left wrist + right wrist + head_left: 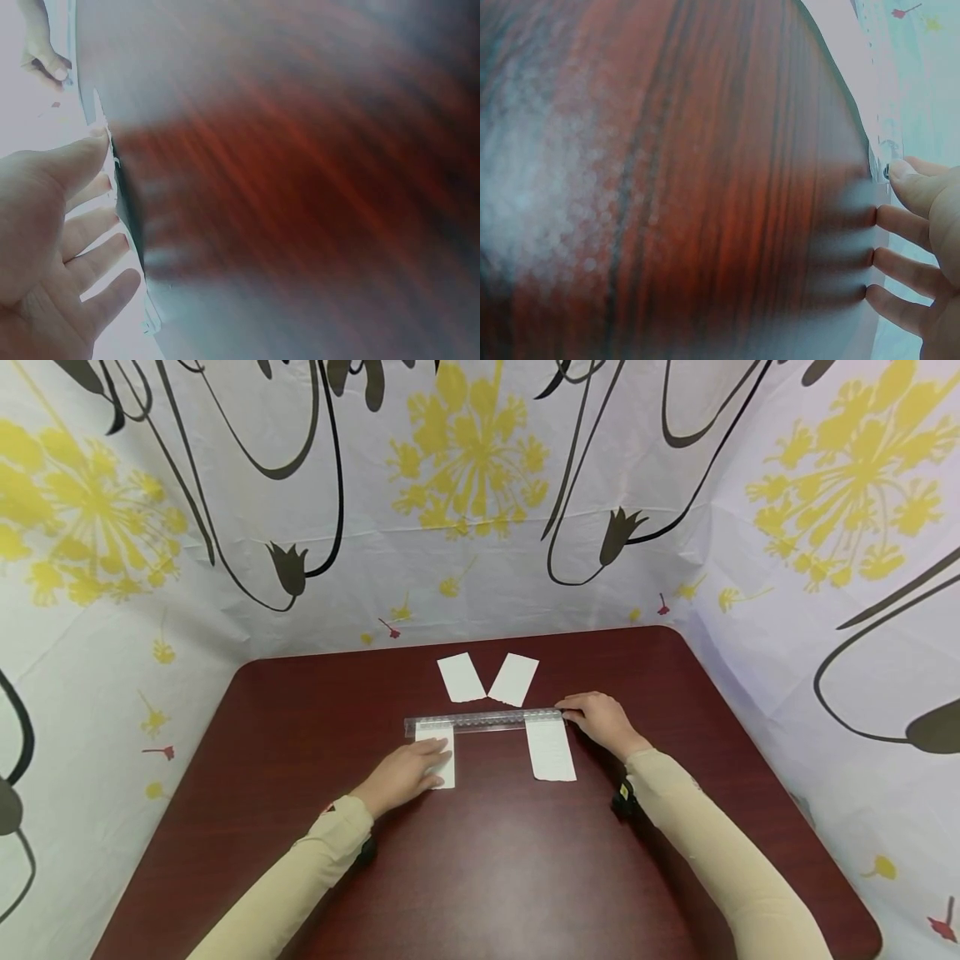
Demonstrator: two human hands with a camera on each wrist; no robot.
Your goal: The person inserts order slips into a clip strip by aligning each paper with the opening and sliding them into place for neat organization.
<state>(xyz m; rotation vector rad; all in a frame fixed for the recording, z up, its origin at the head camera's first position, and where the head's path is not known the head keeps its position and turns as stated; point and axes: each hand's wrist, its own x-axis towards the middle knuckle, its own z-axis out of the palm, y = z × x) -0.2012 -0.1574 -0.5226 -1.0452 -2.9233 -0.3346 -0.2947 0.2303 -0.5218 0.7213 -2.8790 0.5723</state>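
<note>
A clear plastic ruler (pixel 487 721) lies across the upper ends of two white paper pieces on the table. My left hand (pixel 401 774) rests with spread, nearly straight fingers on the left paper piece (pixel 447 772), just below the ruler's left end. At the other end, my right hand (pixel 602 720) pinches the ruler's tip between thumb and forefinger. In the right wrist view its other fingertips (pixel 877 257) reach down to the tabletop. The right paper piece (pixel 553 756) lies under the ruler, close to this hand.
Beyond the ruler, two more white paper pieces (pixel 461 678) lie angled in a V, their lower edges ragged. The dark reddish table (pixel 480 877) has rounded corners. A white flower-patterned cloth (pixel 495 585) hangs around its back and sides.
</note>
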